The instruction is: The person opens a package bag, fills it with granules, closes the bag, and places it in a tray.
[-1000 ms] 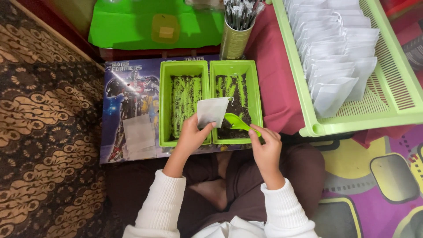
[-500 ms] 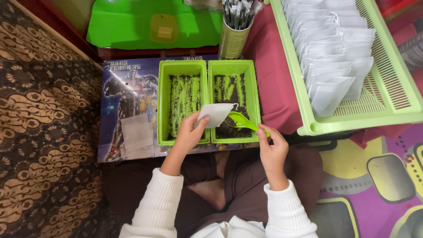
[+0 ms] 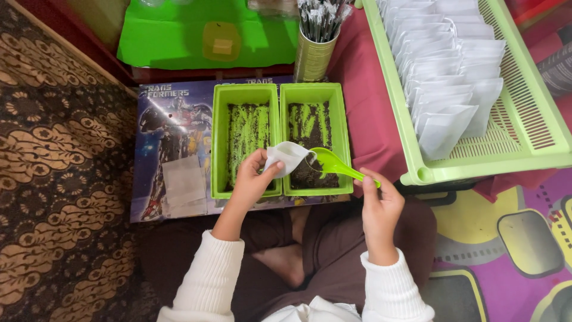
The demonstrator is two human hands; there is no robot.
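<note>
while the left hand (image 3: 250, 182) pinched a small white pouch (image 3: 288, 158) by its lower edge, thumb on top and fingers closed beneath it, the pouch's mouth was turned toward the right. the right hand (image 3: 380, 209) was closed around the end of a green plastic scoop (image 3: 333, 166), whose bowl sat right at the pouch opening, over the right-hand green tray (image 3: 341, 134). that tray and its twin, the left green tray (image 3: 215, 143), stood side by side, touching, each holding dark crumbly material spread thin enough that the green bottom showed in streaks. both rested on a printed poster board (image 3: 173, 137) across the person's lap.

judging from this, the likeliest slip was a spill: the pouch mouth looked soft and half collapsed, so if it folded shut or the scoop tipped early, the dark grains would miss. most would land back in the tray below, but anything falling to the side could reach the board or the red cloth (image 3: 369, 107). a one-edge pinch could also let the pouch twist as it took weight.

further out, a tin can (image 3: 313, 56) full of thin sticks stood just behind the trays, and a large light green slotted basket (image 3: 536, 119) to the right held overlapping rows of similar white pouches (image 3: 447, 77). a bright green sheet (image 3: 179, 42) lay beyond.
</note>
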